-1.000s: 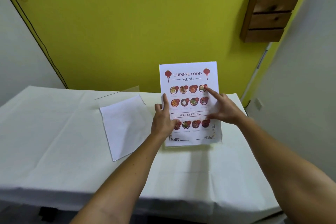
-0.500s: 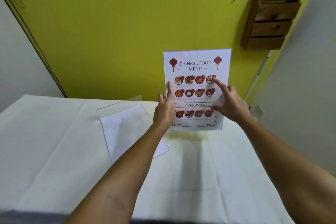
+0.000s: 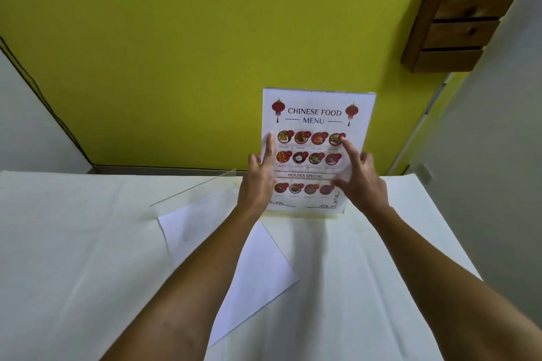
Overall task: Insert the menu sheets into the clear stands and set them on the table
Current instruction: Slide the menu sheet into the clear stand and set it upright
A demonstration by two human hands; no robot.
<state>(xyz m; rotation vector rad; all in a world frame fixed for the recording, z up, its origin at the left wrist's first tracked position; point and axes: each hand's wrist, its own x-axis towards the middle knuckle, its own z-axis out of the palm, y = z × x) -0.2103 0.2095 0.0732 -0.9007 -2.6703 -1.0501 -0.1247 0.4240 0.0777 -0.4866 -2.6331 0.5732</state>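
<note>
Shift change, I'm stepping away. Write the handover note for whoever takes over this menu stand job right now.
Left hand: open, fingers flat on the left edge of the filled menu stand.
Right hand: open, index finger on the menu face, thumb near its lower right.
The filled menu stand is upright at the far side of the table, base apparently on the cloth.
A second clear stand stands empty to its left, with a blank-side-up sheet lying flat before it.
Done: one menu inserted and nearly placed.
Left: release it, load the remaining sheet into the empty stand, set it down.
</note>
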